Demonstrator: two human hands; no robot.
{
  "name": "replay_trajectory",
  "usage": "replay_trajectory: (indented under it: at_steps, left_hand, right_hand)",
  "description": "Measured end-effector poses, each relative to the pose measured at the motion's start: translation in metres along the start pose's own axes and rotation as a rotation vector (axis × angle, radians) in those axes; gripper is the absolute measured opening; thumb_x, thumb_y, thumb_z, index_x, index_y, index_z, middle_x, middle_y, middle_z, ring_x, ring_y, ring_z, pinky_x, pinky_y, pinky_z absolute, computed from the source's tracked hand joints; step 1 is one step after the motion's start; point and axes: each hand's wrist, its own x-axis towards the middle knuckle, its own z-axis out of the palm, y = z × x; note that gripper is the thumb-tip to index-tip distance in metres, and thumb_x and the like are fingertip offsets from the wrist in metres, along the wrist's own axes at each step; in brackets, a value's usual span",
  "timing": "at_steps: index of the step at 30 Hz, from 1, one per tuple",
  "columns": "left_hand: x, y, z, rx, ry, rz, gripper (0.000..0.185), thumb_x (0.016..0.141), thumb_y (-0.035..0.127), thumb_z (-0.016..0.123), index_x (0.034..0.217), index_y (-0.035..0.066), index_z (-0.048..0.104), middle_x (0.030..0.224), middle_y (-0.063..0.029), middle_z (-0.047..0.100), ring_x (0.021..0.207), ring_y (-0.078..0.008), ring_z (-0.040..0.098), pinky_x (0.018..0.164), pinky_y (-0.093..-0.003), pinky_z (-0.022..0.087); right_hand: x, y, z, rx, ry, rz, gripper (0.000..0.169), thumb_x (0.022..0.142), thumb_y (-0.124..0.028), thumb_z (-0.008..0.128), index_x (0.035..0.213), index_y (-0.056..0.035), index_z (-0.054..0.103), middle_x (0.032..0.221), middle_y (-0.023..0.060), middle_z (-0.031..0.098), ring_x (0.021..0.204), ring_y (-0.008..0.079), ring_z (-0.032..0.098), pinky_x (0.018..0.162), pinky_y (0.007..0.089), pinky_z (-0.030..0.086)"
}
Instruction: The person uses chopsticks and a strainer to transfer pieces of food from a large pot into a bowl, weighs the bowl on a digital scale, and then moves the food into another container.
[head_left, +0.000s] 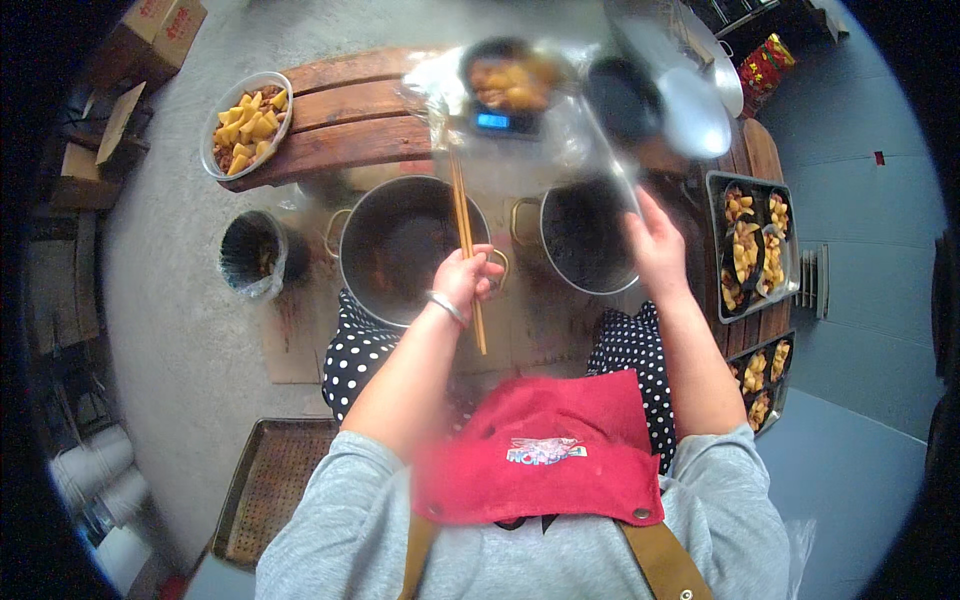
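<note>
Wooden chopsticks (461, 202) are gripped in my left hand (469, 277), near the right rim of a large metal pot (409, 240). My right hand (660, 244) holds the thin handle of a long utensil (615, 161), its far end blurred, above a second metal pot (585, 236). Beyond the hands, a dark container of food chunks (510, 82) rests on a digital scale (506, 124) with a lit display. At the far left of the wooden bench (352, 105), a clear round bowl (206, 154) contains yellow chunks and brown pieces.
Trays of filled dark containers (791, 289) (784, 397) stand at right. A lined bin (281, 262) is left of the pot. A perforated metal tray (277, 480) lies lower left. Cardboard boxes (161, 37) stand upper left, a blurred black bowl (622, 97) beside the scale.
</note>
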Motion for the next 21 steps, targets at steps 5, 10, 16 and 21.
replay_trajectory:
  at_steps: [5,10,16,21]
  left_hand:
    - [-0.003,0.007,-0.003,-0.021,0.003,0.004,0.022,0.088,0.013,0.042,0.109,0.005,0.047,0.071,-0.0059,0.059,0.042,-0.0069,0.040,0.040,-0.0223,0.032]
    - [-0.012,0.014,0.002,-0.076,-0.016,0.035,0.022,0.088,0.013,0.043,0.108,0.005,0.048,0.071,-0.0066,0.059,0.042,-0.0069,0.039,0.040,-0.0217,0.032]
    - [-0.015,0.014,0.006,-0.122,-0.041,0.019,0.023,0.088,0.013,0.044,0.108,0.004,0.048,0.071,-0.0067,0.059,0.042,-0.0070,0.039,0.041,-0.0215,0.033]
    - [-0.006,0.008,0.006,-0.043,0.036,0.028,0.023,0.087,0.014,0.045,0.108,0.004,0.049,0.072,-0.0057,0.060,0.042,-0.0066,0.038,0.041,-0.0210,0.033]
  right_hand:
    - [-0.001,0.006,0.003,0.275,0.025,0.235,0.038,0.086,-0.012,0.053,0.123,-0.0034,0.047,0.083,-0.0012,0.055,0.062,0.0073,0.049,0.060,0.0194,0.042]
    - [-0.067,0.006,-0.060,0.559,0.034,0.567,0.038,0.089,-0.009,0.044,0.126,-0.0028,0.040,0.065,-0.0034,0.043,0.048,0.0014,0.034,0.039,0.0129,0.025]
    - [-0.109,0.091,-0.073,-0.062,-0.138,0.672,0.039,0.085,-0.013,0.051,0.122,-0.0011,0.046,0.098,0.0092,0.060,0.082,0.0142,0.057,0.076,0.0255,0.045]
    - [-0.041,0.158,0.006,-0.823,-0.403,0.236,0.043,0.083,-0.017,0.047,0.125,-0.0235,0.042,0.089,0.0152,0.056,0.082,0.0332,0.058,0.069,0.0430,0.047]
